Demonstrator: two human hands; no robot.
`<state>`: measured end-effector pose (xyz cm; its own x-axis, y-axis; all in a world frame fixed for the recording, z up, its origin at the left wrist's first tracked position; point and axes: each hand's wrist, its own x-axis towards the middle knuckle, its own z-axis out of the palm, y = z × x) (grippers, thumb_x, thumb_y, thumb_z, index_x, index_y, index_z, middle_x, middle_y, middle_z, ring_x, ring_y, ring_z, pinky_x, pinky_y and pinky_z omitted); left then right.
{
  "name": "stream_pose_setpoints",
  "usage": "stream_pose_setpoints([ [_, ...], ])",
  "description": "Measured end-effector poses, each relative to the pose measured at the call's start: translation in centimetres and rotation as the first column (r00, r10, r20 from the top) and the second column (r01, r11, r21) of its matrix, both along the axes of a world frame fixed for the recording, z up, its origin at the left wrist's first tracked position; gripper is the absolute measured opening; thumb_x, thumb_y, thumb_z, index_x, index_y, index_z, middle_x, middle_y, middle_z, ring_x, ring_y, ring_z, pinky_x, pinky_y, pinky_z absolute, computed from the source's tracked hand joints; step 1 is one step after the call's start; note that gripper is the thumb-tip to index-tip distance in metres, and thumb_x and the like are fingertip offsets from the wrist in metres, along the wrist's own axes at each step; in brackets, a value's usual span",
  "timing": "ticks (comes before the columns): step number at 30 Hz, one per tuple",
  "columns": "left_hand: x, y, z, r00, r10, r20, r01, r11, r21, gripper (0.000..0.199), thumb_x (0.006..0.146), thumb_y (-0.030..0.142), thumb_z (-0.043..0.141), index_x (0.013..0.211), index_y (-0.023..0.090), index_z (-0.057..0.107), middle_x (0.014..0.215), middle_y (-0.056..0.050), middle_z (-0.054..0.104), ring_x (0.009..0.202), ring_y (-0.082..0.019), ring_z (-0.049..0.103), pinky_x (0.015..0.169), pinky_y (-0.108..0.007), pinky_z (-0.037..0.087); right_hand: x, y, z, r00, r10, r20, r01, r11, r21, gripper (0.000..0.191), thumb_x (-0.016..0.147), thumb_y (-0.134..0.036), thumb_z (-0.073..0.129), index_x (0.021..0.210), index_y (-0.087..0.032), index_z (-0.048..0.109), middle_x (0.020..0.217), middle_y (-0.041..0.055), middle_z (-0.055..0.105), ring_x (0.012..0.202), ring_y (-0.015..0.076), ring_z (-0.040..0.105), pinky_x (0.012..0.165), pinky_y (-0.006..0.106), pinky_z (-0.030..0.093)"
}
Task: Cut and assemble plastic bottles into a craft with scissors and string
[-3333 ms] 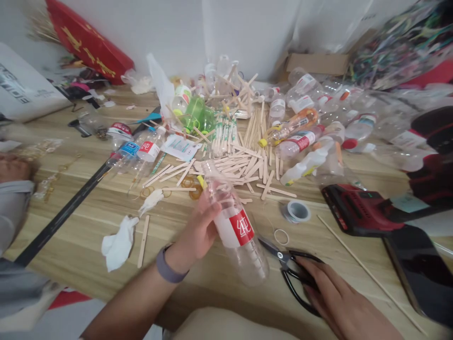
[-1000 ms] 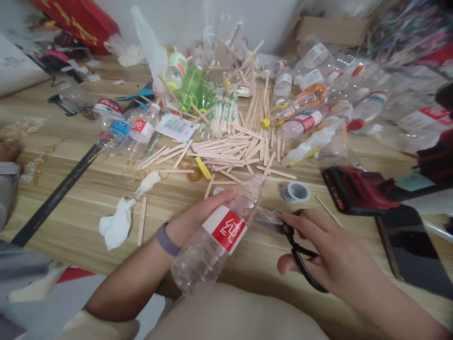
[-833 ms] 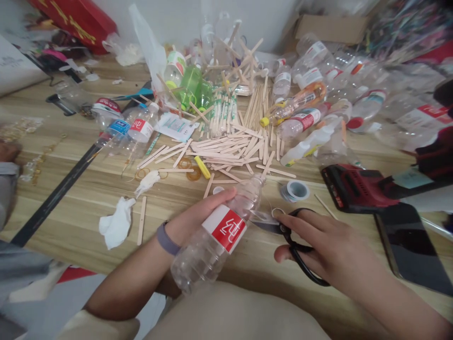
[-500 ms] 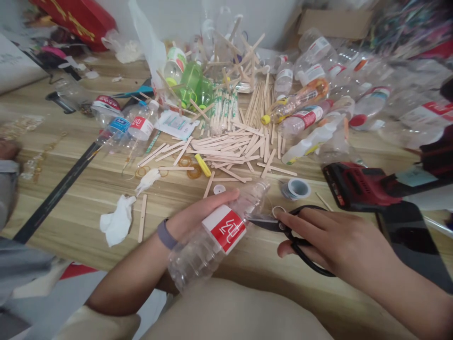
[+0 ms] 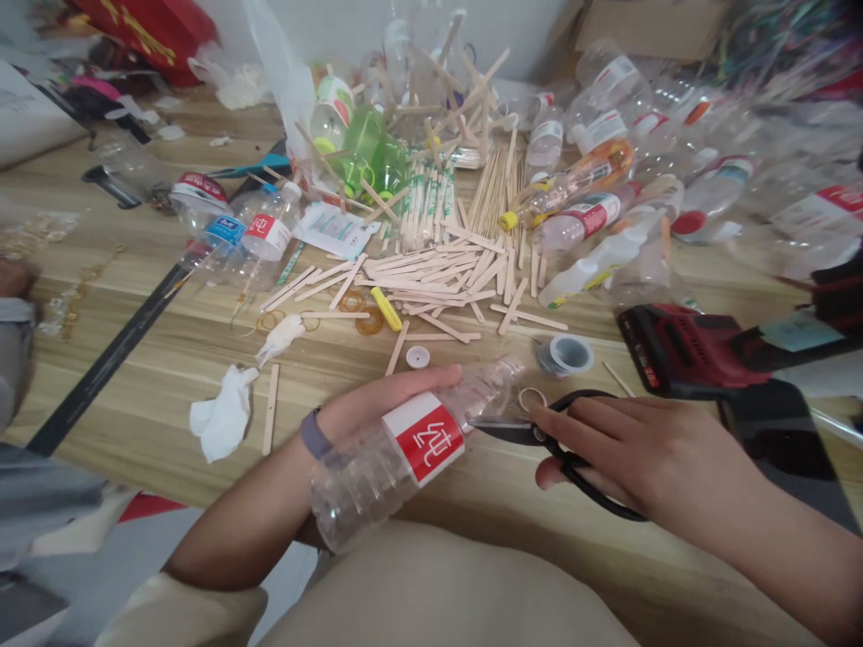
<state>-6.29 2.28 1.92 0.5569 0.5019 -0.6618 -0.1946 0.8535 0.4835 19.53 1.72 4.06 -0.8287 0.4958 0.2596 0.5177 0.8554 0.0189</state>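
Note:
A clear plastic bottle [image 5: 368, 490] with a red and white label lies tilted across my lap side of the table, its neck pointing up and right. My left hand [image 5: 397, 386] is wrapped round it from behind, so most of its fingers are hidden. In my right hand [image 5: 627, 440] is a pair of black-handled scissors [image 5: 502, 431], fingers through the loops. The blades touch the bottle near its shoulder, just above the label; whether they have pierced the plastic I cannot tell. A small pale ring [image 5: 532, 399] lies beside the blades.
Wooden sticks [image 5: 431, 279] are heaped mid-table, with a yellow-handled tool [image 5: 386, 310] and a wire spool [image 5: 570, 355] nearby. Many plastic bottles [image 5: 593, 211] crowd the back right. A red and black power tool [image 5: 674, 346] stands at right. Crumpled tissue [image 5: 222, 413] lies left.
The bottle has tilted a little, its base shifting left and its neck right. The scissors stay at its shoulder, with the right hand nearly in the same place.

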Motion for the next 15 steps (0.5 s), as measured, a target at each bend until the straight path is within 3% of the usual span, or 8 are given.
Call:
stream_pose_setpoints([
  [3,-0.2,0.0,-0.7,0.999,0.038,0.018,-0.038,0.999,0.005,0.041,0.084,0.047,0.063,0.110,0.016,0.070,0.098,-0.005,0.072,0.071,-0.014,0.060,0.066,-0.024,0.044,-0.3,-1.1,-0.9,0.992,-0.049,-0.119,0.032,0.989,-0.144,0.041,0.101,-0.049,0.035,0.102,-0.019,0.062,0.070,0.0015,0.066,0.055,0.0151,0.062,0.048,0.028,0.039],
  [6,-0.3,0.0,-1.4,0.996,0.076,0.047,-0.077,0.997,0.009,0.044,0.085,0.050,0.061,0.110,0.016,0.070,0.095,-0.005,0.072,0.070,-0.013,0.060,0.067,-0.024,0.043,-0.7,-2.0,-1.2,0.956,-0.191,-0.224,0.095,0.920,-0.379,0.039,0.100,-0.051,0.038,0.105,-0.019,0.059,0.065,-0.0012,0.064,0.051,0.0118,0.059,0.048,0.024,0.041],
  [8,-0.3,0.0,-1.7,0.991,0.100,0.089,-0.099,0.995,-0.010,0.044,0.085,0.051,0.061,0.110,0.016,0.070,0.093,-0.005,0.072,0.073,-0.014,0.061,0.070,-0.025,0.044,-0.9,-2.4,-1.2,0.929,-0.285,-0.234,0.156,0.879,-0.450,0.038,0.101,-0.049,0.037,0.109,-0.019,0.059,0.062,-0.0021,0.063,0.050,0.0114,0.057,0.048,0.022,0.043],
  [11,-0.2,0.1,-1.9,0.990,0.098,0.105,-0.096,0.995,-0.026,0.041,0.084,0.048,0.064,0.110,0.017,0.070,0.091,-0.004,0.071,0.079,-0.015,0.063,0.075,-0.025,0.045,-1.1,-2.4,-1.0,0.933,-0.283,-0.224,0.191,0.914,-0.357,0.046,0.096,-0.057,0.042,0.106,-0.017,0.062,0.069,0.0021,0.066,0.054,0.0139,0.062,0.047,0.023,0.045],
  [15,0.0,0.2,-2.0,0.991,0.088,0.098,-0.096,0.992,0.077,0.035,0.085,0.048,0.062,0.096,0.016,0.072,0.081,-0.003,0.069,0.090,-0.019,0.064,0.083,-0.027,0.045,-1.1,-2.3,-1.0,0.961,-0.218,-0.168,0.188,0.966,-0.180,0.055,0.093,-0.063,0.040,0.104,-0.015,0.064,0.079,0.0066,0.067,0.058,0.0169,0.065,0.047,0.026,0.047],
])
